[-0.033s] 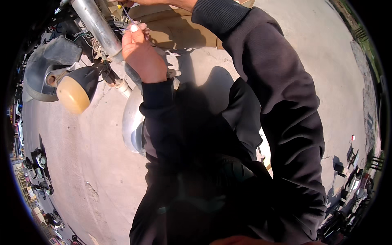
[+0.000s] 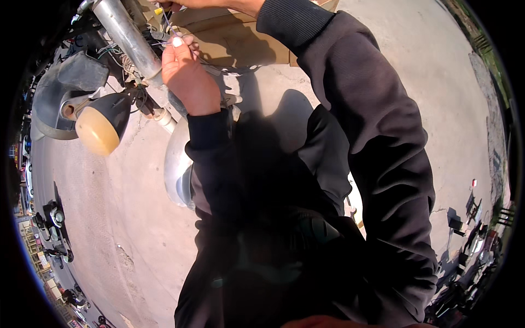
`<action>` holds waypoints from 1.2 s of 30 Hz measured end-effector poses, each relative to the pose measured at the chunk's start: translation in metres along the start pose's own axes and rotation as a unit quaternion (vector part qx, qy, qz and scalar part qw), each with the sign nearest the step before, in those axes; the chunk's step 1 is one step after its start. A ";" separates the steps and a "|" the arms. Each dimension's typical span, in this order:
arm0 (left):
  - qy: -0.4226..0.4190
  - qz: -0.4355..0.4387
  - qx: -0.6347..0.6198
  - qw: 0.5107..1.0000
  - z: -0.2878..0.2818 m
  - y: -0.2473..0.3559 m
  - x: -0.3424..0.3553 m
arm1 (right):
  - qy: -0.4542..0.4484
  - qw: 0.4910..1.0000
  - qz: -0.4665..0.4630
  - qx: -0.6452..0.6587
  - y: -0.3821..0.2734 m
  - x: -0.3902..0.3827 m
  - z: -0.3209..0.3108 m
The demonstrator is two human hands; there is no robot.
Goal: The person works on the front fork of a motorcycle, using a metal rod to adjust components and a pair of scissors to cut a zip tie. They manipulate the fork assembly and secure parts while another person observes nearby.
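Observation:
My left hand (image 2: 189, 82) is closed, pinching a thin purplish wire (image 2: 168, 22) between thumb and fingers. My right hand (image 2: 219, 5), cut off by the top edge, is closed above it near a small yellow piece (image 2: 159, 11) on that wire; what exactly it grips is hard to see. Just left of my hands are a silver metal tube (image 2: 120, 33) and tangled wires (image 2: 128, 66). Farther left, a lamp with a cream lens (image 2: 96, 129) and dark housing hangs beside a grey-black curved plastic part (image 2: 71, 76).
A tan box-like object (image 2: 240, 33) lies behind my hands. A silver rounded object (image 2: 176, 180) is beside my left sleeve, on pale paving (image 2: 104, 208). Parked two-wheelers (image 2: 54, 235) stand at the far left; small, unclear dark objects line the lower right.
My left hand has shifted slightly left and upward, and the lamp appears a little lower. My right hand stays at the top, near the wire.

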State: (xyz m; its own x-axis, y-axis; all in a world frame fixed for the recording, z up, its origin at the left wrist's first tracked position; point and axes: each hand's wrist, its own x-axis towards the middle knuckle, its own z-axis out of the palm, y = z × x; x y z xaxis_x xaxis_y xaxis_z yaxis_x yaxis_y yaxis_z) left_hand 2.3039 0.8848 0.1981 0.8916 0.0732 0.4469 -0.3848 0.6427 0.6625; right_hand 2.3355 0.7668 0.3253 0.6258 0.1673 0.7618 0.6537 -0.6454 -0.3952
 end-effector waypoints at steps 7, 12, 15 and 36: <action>0.009 -0.016 0.004 1.000 0.008 0.018 -0.003 | 0.016 0.998 -0.010 0.058 0.031 -0.083 -0.035; -0.021 -0.015 0.035 0.999 0.006 0.029 -0.004 | 0.104 0.991 0.009 -0.085 0.050 -0.141 -0.050; 0.000 -0.066 0.030 0.997 0.002 0.034 -0.001 | 0.094 0.989 0.055 -0.100 0.032 -0.140 -0.069; 0.046 -0.088 0.078 0.992 0.009 0.037 -0.002 | -0.020 0.961 0.167 -0.221 0.058 -0.096 -0.064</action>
State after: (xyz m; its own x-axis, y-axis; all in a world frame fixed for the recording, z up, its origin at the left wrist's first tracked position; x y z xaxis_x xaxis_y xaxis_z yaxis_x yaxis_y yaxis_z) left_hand 2.2862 0.9012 0.2271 0.9636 0.0436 0.2638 -0.2465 0.5265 0.8137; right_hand 2.2859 0.6657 0.2625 0.7913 -0.0813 0.6059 0.1737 -0.9204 -0.3503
